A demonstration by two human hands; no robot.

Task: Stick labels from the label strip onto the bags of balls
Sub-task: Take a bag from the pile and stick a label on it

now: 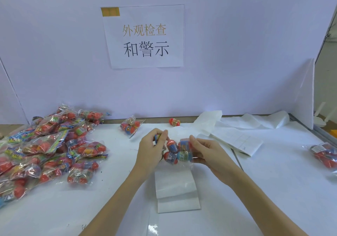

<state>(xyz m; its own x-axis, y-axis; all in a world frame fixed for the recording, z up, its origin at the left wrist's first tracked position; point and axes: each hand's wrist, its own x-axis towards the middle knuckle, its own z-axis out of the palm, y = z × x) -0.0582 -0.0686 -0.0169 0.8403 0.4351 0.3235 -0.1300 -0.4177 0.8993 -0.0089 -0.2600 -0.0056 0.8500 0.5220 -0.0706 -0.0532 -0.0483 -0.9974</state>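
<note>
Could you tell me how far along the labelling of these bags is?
One bag at the right edge seems labelled and set aside. Both hands, left hand and right hand, hold a bag of balls. The pile on the left likely waits.

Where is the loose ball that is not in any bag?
Head view: the loose ball lies at the table's far edge by the white wall, right of a single bag of balls.

Glossy clear plastic bags (45, 144), shiny plastic balls (172, 145), smooth white table (273, 190).
</note>
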